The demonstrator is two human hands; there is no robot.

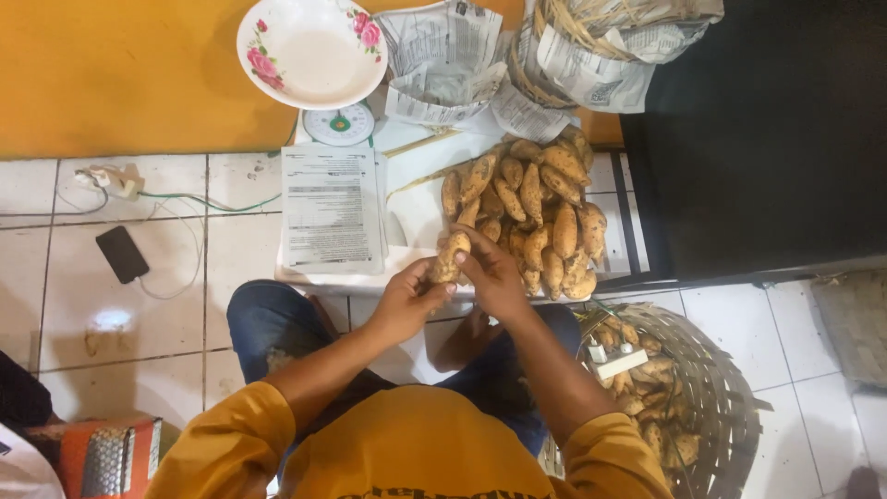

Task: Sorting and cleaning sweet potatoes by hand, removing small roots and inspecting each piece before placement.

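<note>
— What's in the hands?

— One sweet potato (pixel 450 258). The left hand (pixel 407 302) grips its lower end, fingers curled tight around it. The right hand (pixel 492 273) closes over it from the other side, fingertips pressed on its top.

— And the rest of them?

— A pile of sweet potatoes (pixel 536 212) sits just beyond the right hand, on a white board (pixel 416 199). A woven basket (pixel 721 407) with more of them stands out past the right elbow.

— Anything by the left hand?

— A printed sheet (pixel 331 208) lies just beyond it. Further ahead there's a small scale (pixel 339 123) with a flowered bowl (pixel 312 51) above it, and newspaper-lined baskets (pixel 573 46) to that side. Well off past the left arm, a dark phone (pixel 122 254) lies on the tiled floor (pixel 139 314), cable attached.
</note>
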